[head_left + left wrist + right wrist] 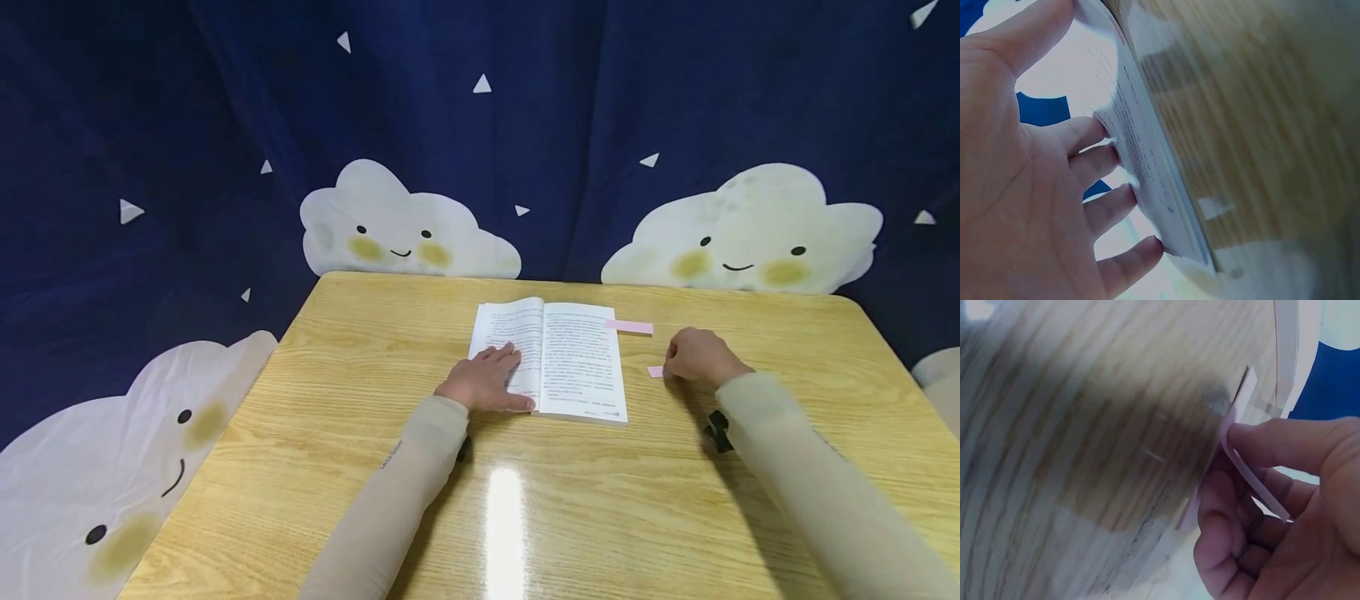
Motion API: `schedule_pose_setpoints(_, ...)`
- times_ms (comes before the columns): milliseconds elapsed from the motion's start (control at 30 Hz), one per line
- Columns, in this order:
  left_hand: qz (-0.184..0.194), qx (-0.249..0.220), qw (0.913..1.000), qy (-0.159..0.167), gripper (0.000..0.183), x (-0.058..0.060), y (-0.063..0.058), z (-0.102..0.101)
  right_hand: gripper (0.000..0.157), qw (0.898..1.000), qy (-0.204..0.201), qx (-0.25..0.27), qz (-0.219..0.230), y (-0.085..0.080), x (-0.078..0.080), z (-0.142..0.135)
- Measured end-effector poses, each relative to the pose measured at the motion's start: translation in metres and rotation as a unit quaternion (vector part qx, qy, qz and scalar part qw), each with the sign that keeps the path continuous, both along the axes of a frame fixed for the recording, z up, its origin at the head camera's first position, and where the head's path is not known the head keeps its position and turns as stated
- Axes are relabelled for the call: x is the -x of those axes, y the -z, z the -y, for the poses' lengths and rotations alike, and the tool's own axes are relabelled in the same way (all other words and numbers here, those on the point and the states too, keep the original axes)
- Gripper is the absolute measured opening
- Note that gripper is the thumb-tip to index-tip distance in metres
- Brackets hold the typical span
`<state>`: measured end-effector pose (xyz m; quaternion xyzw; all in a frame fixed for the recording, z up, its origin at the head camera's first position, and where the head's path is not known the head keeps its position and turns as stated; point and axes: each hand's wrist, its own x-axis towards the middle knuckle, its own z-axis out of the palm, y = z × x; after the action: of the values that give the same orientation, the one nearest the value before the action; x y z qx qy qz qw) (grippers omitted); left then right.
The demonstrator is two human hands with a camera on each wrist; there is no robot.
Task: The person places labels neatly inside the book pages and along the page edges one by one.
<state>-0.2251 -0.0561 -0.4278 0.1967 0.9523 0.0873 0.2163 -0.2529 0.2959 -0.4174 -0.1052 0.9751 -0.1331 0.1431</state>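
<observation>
An open book (581, 358) with printed pages lies on the table. My left hand (487, 382) rests on its left page with the fingers spread; in the left wrist view the fingertips (1147, 247) touch the paper. A pink sticky note (632, 327) sticks out past the right page's outer edge. To the right of the book, my right hand (701, 354) is at a small pink sticky note pad (656, 372), partly hidden by the fingers. The right wrist view shows thumb and fingers pinching a pink strip (1263, 487), bent up from the pad (1244, 390).
The wooden table (360, 358) extends around the book on all sides. A dark blue curtain (555, 125) with cloud patterns hangs behind the table and down its left side. Light reflects off the table (506, 525) near the front.
</observation>
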Motion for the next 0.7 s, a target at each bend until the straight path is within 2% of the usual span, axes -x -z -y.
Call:
schedule_pose_setpoints(133,0.003,-0.001,1.0000,-0.001,0.093,-0.0005,0.0010,-0.0007,0.014,1.000,0.008,0.002,0.002,0.0023,0.0001,-0.0010)
schedule_pose_setpoints(433,-0.007,0.002,1.0000,0.003,0.093,0.0001,0.0010,0.0001,0.019,0.997,0.046,0.057,0.020,-0.0029,-0.0016,-0.0043)
schedule_pose_setpoints(567,-0.003,0.007,1.0000,0.003,0.093,0.0008,0.0015,0.0004,0.015,0.994,0.061,0.079,0.044,-0.0017,-0.0020,-0.0034)
schedule_pose_setpoints(700,-0.001,0.005,1.0000,0.003,0.094,0.0011,0.0013,0.0000,0.014,0.994,0.060,0.079,0.043,0.0002,-0.0017,-0.0035)
